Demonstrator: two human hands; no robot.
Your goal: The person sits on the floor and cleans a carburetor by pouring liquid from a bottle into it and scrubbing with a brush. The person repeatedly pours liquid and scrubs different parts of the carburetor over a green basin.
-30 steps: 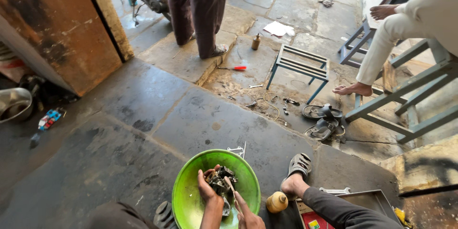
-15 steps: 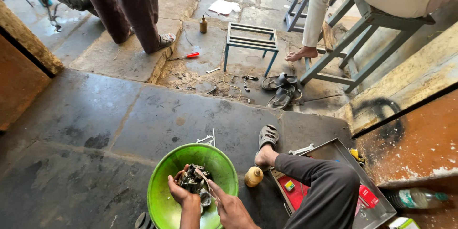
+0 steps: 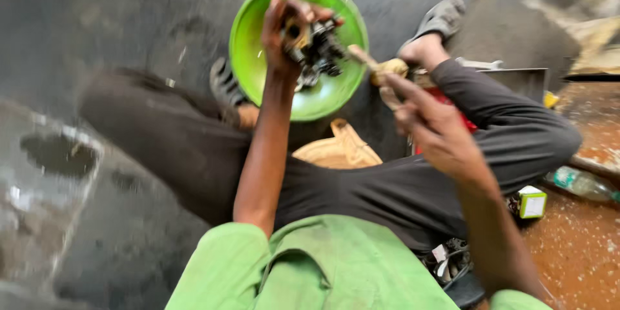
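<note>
left hand [image 3: 284, 29] grip closed around dark metal part [image 3: 318, 48], held up over green bowl [image 3: 258, 32] | right hand [image 3: 423, 119] grip closed on brush [image 3: 374, 64], wooden handle pinched in fingers, tip touching part | bowl on floor between the person's legs | picture blurred, part's detail unclear

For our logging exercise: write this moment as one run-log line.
left hand: holds dark metal part | right hand: holds brush against part | below: green bowl

Left hand [image 3: 284, 29] has lifted the blurred, seemingly metal part [image 3: 318, 46] above the bowl [image 3: 258, 32].
</note>
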